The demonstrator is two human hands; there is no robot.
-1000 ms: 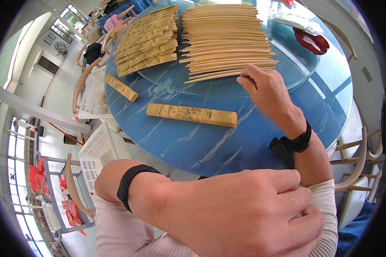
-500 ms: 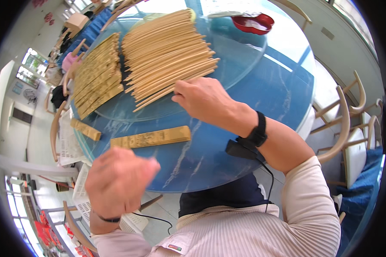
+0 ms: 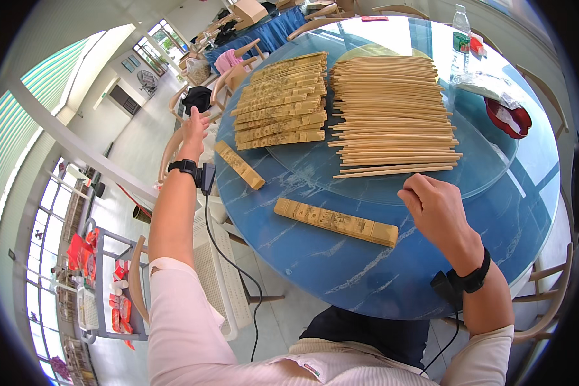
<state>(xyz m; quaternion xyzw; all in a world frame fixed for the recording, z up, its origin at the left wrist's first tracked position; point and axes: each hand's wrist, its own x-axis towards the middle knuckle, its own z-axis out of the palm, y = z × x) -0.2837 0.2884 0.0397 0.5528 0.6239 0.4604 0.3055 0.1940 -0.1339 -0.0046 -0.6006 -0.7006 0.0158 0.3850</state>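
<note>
Left hand (image 3: pixel 193 136) splayed empty, right hand (image 3: pixel 439 210) curled beside the sticks (image 3: pixel 392 109) – grip unclear – pinching them singly seems safest.

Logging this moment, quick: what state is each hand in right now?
Left hand: open, fingers extended, nothing seen in it.
Right hand: loosely closed, fingers curled, near the pale sticks; whether it holds anything cannot be told.

Bright daylight, glare on blue tabletop (image 3: pixel 328 270)

Pkts (image 3: pixel 283 106) L of sticks (image 3: pixel 392 96) on tbl (image 3: pixel 341 273), btl (image 3: pixel 461 29) behind.
</note>
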